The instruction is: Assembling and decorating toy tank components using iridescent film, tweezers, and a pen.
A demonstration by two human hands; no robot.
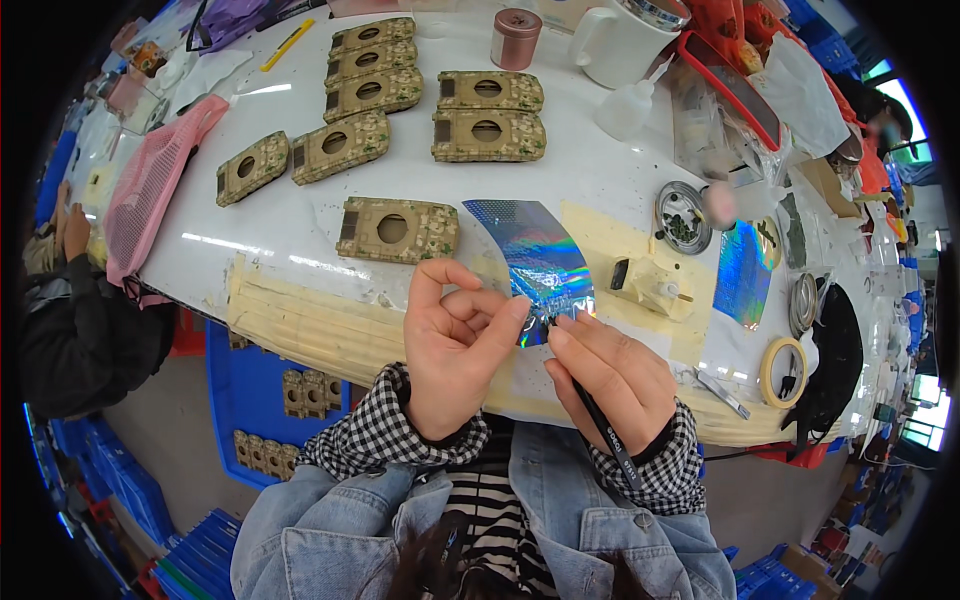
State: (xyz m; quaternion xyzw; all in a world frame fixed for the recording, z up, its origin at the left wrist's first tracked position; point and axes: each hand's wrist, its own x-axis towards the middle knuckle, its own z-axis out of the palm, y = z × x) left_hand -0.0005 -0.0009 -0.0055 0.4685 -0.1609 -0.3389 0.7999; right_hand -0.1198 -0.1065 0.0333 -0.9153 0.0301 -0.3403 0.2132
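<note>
Blue, shimmering, streaked with rainbow bands: that's the foil point(540, 245), right between the two hands, its upper end reaching away beyond the fingertips! Tiny dots pattern the far corner, the long sides bow, and bright crinkled glints crowd the end nearest the fingers. The left hand point(450, 345) is half-curled, thumb and fingers nipping the foil's lower left edge. The right hand point(615, 375) closes round a slim black tool point(602, 425), fingertips at the foil's lower right. Just beyond the left hand sits a camouflaged hull point(397, 230), round hole up top; right of the right hand lie tweezers point(722, 392) and a tape roll point(783, 372).
</note>
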